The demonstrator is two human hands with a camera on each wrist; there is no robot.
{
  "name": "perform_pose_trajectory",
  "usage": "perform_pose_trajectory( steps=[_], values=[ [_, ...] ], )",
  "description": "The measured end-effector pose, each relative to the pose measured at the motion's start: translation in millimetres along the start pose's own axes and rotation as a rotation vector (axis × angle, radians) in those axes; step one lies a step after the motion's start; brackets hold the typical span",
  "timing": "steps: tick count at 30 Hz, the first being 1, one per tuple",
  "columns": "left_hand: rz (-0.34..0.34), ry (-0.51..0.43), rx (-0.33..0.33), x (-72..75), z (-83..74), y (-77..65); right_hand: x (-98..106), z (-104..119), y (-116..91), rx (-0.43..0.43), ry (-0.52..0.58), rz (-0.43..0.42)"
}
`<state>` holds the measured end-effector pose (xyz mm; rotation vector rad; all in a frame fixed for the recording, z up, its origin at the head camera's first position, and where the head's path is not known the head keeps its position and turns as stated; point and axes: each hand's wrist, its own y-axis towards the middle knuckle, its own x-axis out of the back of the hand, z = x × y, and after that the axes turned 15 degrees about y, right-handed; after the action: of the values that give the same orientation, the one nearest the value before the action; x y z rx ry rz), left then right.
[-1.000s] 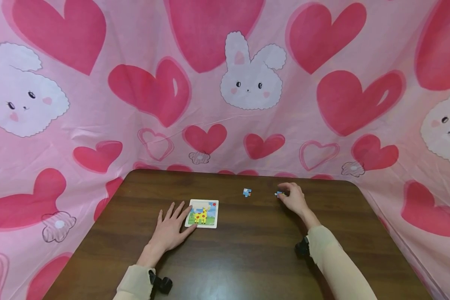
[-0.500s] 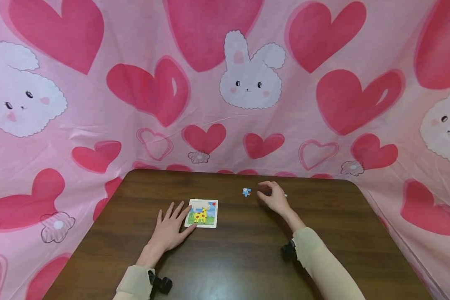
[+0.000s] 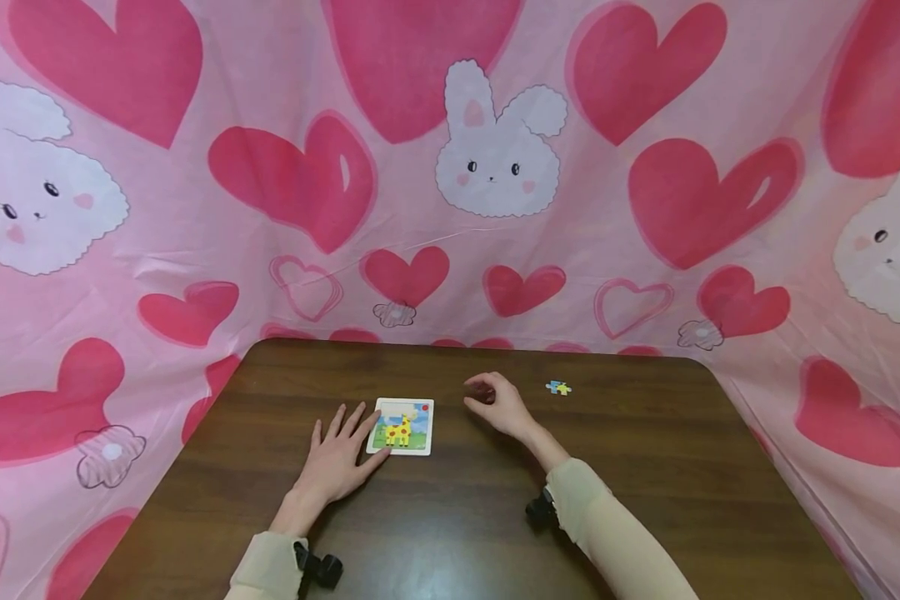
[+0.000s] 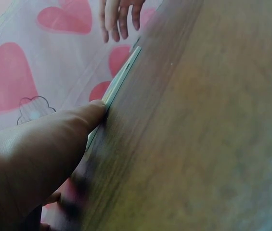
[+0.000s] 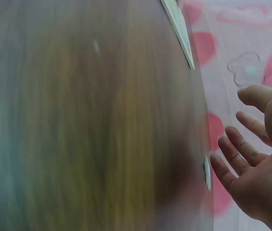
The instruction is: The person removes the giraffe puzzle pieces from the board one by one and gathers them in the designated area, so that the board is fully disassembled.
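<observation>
Left hand [image 3: 330,467]: lies palm down on table [image 3: 435,533], splayed, with fingers straight and well apart. Touches puzzle [image 3: 401,427] with thumb at near left corner and index fingertip at left edge. Not clamped round it. Confirmed in left wrist view: thumb tip against the rim.

Puzzle: sits immediately right of left hand, flat on table. White-framed, with yellow giraffe on green and blue, red spot in far right corner.

Right hand [image 3: 501,407]: held over table, right of puzzle and apart from it. Bent fingers, with thumb and index clearly separated in a C, gap facing puzzle. Looks unloaded: in right wrist view, shows spread fingers and bare palm. Cannot tell what lies behind the knuckles in head view.

Piece [image 3: 558,388]: lies flat on table, right of right hand and slightly beyond it, untouched. Blue and yellow, with knobbed edges.

Sliver [image 5: 207,173]: shows edge-on at table level, near right fingertips in right wrist view. Too thin to tell which piece, or whether in contact.

Behind each grip: beige sleeves [image 3: 607,517] and black wrist mounts [image 3: 318,567]. Beyond both grips, past table's far edge: pink cloth [image 3: 405,208] printed with hearts and rabbits.
</observation>
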<state>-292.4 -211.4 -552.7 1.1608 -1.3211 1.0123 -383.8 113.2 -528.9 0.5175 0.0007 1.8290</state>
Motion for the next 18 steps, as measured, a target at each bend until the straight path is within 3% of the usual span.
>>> perform_pose_trajectory(
  steps=[7,14,18],
  values=[
    [0.001,0.006,-0.002,1.0,-0.1,0.8,-29,10,2,0.006,0.006,0.105],
    [0.002,0.009,-0.001,-1.2,1.0,1.7,-54,2,7,0.119,-0.065,0.172],
    [-0.009,0.015,-0.006,-2.7,1.3,1.6,-66,12,8,0.088,-0.093,0.203]
  ],
)
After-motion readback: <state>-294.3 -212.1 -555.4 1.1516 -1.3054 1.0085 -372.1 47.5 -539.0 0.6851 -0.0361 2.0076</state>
